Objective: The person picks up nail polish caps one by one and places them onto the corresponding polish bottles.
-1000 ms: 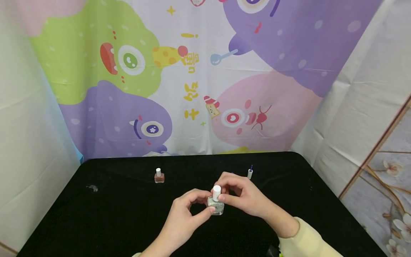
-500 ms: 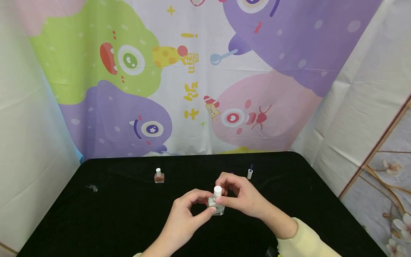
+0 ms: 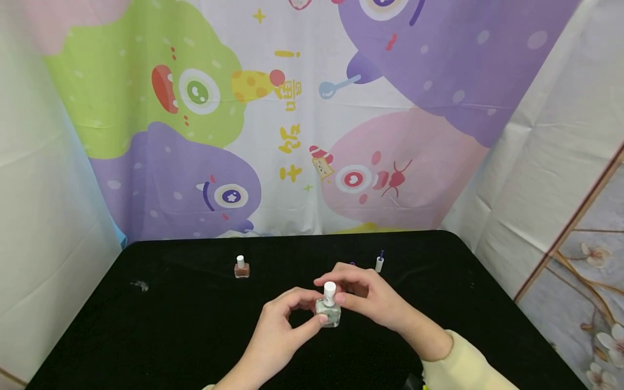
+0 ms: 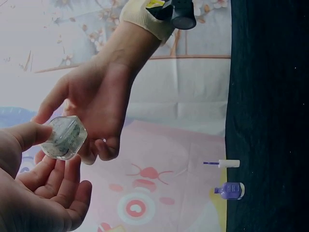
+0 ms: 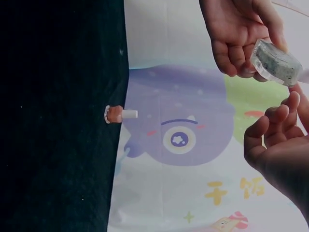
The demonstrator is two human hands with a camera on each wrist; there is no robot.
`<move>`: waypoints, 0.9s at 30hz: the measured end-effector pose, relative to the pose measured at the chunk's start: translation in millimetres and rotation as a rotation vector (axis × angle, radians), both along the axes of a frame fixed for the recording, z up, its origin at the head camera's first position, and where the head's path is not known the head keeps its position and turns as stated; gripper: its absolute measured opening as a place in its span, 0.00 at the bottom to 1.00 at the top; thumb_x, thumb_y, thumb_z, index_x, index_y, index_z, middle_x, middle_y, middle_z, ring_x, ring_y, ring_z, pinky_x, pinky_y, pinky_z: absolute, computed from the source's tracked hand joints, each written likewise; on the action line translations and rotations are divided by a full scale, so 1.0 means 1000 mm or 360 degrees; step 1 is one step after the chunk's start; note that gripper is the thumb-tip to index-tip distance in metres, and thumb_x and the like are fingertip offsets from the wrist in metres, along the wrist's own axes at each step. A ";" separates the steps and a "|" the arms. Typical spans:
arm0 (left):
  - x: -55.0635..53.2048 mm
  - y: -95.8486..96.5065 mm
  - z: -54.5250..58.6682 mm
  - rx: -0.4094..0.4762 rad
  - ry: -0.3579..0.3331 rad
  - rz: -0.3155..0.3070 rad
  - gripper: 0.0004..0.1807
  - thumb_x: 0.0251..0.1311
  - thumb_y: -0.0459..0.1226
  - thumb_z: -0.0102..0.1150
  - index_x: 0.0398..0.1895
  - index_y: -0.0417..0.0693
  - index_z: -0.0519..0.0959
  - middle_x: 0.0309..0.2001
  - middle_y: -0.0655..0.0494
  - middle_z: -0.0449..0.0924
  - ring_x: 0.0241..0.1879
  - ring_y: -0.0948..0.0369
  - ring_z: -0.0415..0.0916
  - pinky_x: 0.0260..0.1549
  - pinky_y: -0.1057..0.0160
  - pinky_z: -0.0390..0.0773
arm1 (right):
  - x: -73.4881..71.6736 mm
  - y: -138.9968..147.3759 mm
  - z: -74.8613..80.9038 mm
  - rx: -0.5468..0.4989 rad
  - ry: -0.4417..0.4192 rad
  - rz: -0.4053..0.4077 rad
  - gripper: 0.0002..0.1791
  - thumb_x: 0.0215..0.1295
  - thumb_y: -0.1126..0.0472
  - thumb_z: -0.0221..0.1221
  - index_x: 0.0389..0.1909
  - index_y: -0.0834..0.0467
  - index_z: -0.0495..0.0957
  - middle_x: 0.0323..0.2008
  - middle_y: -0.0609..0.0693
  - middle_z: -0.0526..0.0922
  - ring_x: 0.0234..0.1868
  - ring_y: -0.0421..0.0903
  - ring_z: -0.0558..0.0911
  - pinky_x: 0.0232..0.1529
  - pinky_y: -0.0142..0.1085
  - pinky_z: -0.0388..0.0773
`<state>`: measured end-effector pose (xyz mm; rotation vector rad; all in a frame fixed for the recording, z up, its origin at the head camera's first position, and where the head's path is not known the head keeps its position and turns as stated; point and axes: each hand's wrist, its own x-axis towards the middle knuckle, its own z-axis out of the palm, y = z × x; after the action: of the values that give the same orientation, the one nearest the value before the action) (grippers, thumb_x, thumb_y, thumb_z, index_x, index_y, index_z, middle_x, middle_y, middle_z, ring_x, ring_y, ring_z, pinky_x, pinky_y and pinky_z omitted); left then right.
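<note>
In the head view my left hand (image 3: 280,319) holds a square glass nail polish bottle (image 3: 329,314) upright between thumb and fingers, above the black table. Its contents look clear with pale, glittery flecks. A white cap (image 3: 329,292) sits on top. My right hand (image 3: 372,292) is at this cap, its thumb against the near right side and its index finger reaching behind. The left wrist view shows the bottle's base (image 4: 64,137) from below, which hides the cap. In the right wrist view, the cap is mostly cut off by the frame edge.
A brownish-pink nail polish bottle (image 3: 241,270) stands capped at the back left. At the back right stands a white cap with its purple brush (image 3: 379,264) upward, beside an uncapped purple bottle (image 4: 231,191). A pale smudge (image 3: 141,285) marks the cloth at left.
The right thumb crosses the cap's front half a second ago, then moves back to its right side, while the index finger stretches left behind it. The left hand and bottle stay nearly still.
</note>
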<state>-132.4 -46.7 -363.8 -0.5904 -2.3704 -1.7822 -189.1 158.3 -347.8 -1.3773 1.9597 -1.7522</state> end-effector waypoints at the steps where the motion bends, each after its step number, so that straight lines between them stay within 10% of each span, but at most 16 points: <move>1: 0.000 0.000 0.000 -0.0001 0.0000 0.0002 0.11 0.53 0.42 0.67 0.41 0.59 0.80 0.39 0.65 0.80 0.40 0.65 0.77 0.43 0.66 0.76 | 0.000 0.001 0.000 -0.0002 -0.0008 0.0022 0.16 0.68 0.67 0.50 0.55 0.65 0.73 0.41 0.54 0.74 0.41 0.42 0.72 0.40 0.34 0.76; 27: -0.001 0.000 0.000 0.0010 -0.0016 -0.0009 0.12 0.53 0.42 0.67 0.41 0.59 0.80 0.40 0.65 0.80 0.40 0.64 0.77 0.44 0.66 0.75 | -0.002 -0.001 -0.001 -0.0001 -0.0025 -0.0082 0.06 0.62 0.70 0.56 0.39 0.61 0.76 0.37 0.51 0.73 0.36 0.40 0.73 0.36 0.31 0.75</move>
<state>-133.0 -47.1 -363.5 -0.5895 -2.3714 -1.7984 -190.9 157.6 -349.0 -1.3206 2.0041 -1.7805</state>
